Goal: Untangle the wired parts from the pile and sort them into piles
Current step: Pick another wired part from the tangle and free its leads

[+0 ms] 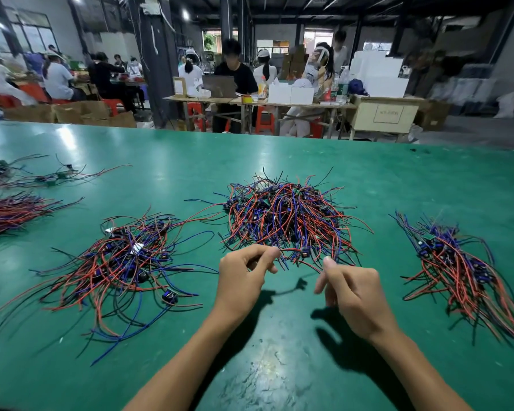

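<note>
A big tangled pile of small parts with red, blue and black wires lies at the table's middle. A wired part hangs between my hands, just in front of that pile and above the table. My left hand pinches its wire ends at the left. My right hand pinches wires at the right with thumb and forefinger. A looser pile lies to the left, and a straighter pile to the right.
The green table reaches forward to me. Further wire bundles and a few scattered parts lie at the far left. Beyond the table's far edge people sit at other workbenches with boxes.
</note>
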A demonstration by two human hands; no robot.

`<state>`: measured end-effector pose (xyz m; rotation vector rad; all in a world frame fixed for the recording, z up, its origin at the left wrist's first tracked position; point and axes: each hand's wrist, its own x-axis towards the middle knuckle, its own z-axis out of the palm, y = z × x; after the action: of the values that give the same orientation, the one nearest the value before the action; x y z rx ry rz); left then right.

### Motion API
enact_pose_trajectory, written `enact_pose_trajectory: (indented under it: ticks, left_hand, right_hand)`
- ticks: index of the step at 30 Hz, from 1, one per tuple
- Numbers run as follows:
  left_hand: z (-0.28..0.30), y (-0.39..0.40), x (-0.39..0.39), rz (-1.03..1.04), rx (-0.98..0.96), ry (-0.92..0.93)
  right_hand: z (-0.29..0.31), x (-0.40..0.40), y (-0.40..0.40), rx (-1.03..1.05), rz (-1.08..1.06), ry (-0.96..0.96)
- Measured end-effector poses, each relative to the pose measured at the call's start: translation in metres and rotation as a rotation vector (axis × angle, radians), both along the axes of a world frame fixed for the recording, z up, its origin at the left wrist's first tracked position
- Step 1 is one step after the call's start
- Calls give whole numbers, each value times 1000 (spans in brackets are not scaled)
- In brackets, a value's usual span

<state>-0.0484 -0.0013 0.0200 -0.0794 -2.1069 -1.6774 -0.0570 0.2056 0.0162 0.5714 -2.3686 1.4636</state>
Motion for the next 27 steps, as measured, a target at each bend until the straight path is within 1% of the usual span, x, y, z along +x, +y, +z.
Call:
enact_pose_trajectory:
  ticks: [1, 3, 5, 7, 8, 10, 12, 14, 16, 20, 22, 24, 27]
  left_hand:
    - [1, 0, 0, -5, 37, -11]
    - [3, 1, 1, -31, 81, -27]
    - [4, 1, 2, -74, 70, -37]
    - [3, 1, 4, -131, 18, -31]
    - [3, 2, 6, -162, -4, -31]
    - [2, 3, 8, -211, -54, -36]
    - [0, 4, 8, -216, -155, -38]
    - [-3, 4, 7, -207, -273, -48]
    - [-5, 2, 7, -214, -353, -61]
    - [-2, -1, 8, -276, -393, -112]
    - [3, -1, 10, -383, -295, -177]
    - [9, 1, 12, -508, -104, -253]
    - [11, 8, 16, -626, 149, -325]
  right_hand:
    - [0, 0, -4, -5, 16, -119]
    - [-1, -3, -9, -85, 12, -294]
    - [3, -7, -11, -268, 11, -424]
    - [5, -11, -8, -492, 59, -558]
    - [5, -12, -7, -569, 78, -598]
    - [5, -12, -6, -676, 60, -618]
    - [6, -12, -5, -733, 5, -590]
    - [7, -12, -4, -730, -56, -537]
    - [8, -11, -3, -713, -69, -501]
    - [15, -8, -1, -660, -54, -448]
    - [16, -6, 0, -622, -33, -447]
    - [16, -5, 0, -552, 2, -447]
    - [13, -3, -5, -490, 73, -430]
